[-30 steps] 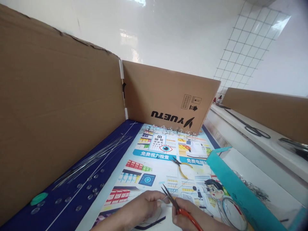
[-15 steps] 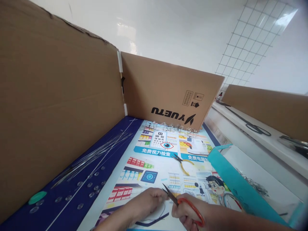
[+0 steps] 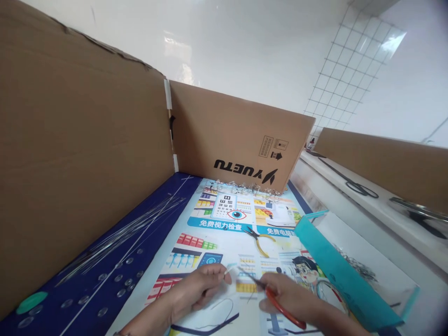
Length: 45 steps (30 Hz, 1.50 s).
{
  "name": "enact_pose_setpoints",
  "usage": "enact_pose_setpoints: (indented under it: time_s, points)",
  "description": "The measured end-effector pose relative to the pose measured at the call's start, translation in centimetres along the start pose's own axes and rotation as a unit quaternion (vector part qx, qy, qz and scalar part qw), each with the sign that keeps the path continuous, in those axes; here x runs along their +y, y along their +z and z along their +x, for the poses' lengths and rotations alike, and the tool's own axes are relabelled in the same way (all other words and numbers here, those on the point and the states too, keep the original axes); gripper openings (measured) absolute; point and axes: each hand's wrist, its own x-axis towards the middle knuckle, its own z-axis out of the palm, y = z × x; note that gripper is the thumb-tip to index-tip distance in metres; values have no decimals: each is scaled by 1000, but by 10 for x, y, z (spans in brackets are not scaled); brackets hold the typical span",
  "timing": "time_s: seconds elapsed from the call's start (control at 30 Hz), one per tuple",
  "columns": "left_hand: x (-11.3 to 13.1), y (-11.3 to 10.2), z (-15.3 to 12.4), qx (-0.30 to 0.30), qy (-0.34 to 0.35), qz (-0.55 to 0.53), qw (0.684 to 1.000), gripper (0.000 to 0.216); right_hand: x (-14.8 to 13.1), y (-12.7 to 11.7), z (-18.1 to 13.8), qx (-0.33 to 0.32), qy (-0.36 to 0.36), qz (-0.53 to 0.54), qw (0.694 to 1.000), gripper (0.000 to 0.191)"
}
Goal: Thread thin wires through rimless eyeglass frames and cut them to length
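Observation:
Red-handled scissors point(image 3: 280, 305) are gripped in my right hand point(image 3: 287, 291), their dark blades pointing left toward my other hand. My left hand point(image 3: 205, 284) is closed, thumb and forefinger pinched together; what sits between them is too small to make out. A gap separates the blade tips from those fingers. Below both hands, a thin curved wire point(image 3: 229, 310) lies on the printed poster point(image 3: 245, 301). Farther off, pliers with yellow handles point(image 3: 261, 242) rest on the poster.
Long thin wires point(image 3: 129, 235) and several clear discs point(image 3: 119, 278) lie on the blue surface at left. A green disc point(image 3: 32, 302) is nearby. Cardboard panels point(image 3: 231, 135) stand behind and left. At right is a teal-sided box point(image 3: 345, 275) holding a tangle of metal pieces point(image 3: 357, 266).
My hands have moved apart, and the scissors have drawn away to the right from my left fingers. The whole view has shifted slightly.

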Motion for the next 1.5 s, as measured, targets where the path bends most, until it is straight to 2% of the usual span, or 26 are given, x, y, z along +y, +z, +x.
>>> enact_pose_setpoints:
  time_s: [0.07,0.1,0.27,0.43,0.53,0.67,0.73,0.8,0.87,1.0,1.17,1.33,1.4,1.5]
  points:
    - [-3,-1,4,19,11,0,1000,32,13,-18,5,116,20,-179,977,24]
    - [-4,-1,5,26,12,3,1000,32,22,-26,11,144,41,-209,966,27]
    - [-5,5,5,36,9,13,999,37,57,-51,46,189,81,-287,936,38]
    - [-2,6,4,37,-5,19,999,36,52,-50,52,207,58,-374,902,28]
    - [-4,4,6,30,-4,13,999,33,36,-39,37,179,-9,-416,892,22]
    - [-7,3,7,26,-3,7,1000,32,14,-10,18,81,-158,-445,878,13]
    - [-7,3,7,30,-4,7,1000,32,6,5,14,66,-254,-508,820,11]
    - [-5,4,6,31,-3,8,999,33,1,17,14,71,-296,-551,777,10]
    - [-3,5,6,30,0,8,1000,34,-2,23,17,76,-308,-567,760,8]
    - [-2,6,6,33,7,9,999,33,-4,22,26,66,-316,-566,759,8]
    - [-7,4,7,50,12,11,999,33,1,3,37,27,-285,-524,802,10]
    - [-8,2,8,47,10,4,999,31,6,-14,37,43,-249,-509,823,11]
    - [-7,3,8,49,10,4,999,31,5,-15,36,48,-239,-505,828,17]
    - [-6,4,7,53,14,0,998,31,1,-9,40,42,-238,-505,829,12]
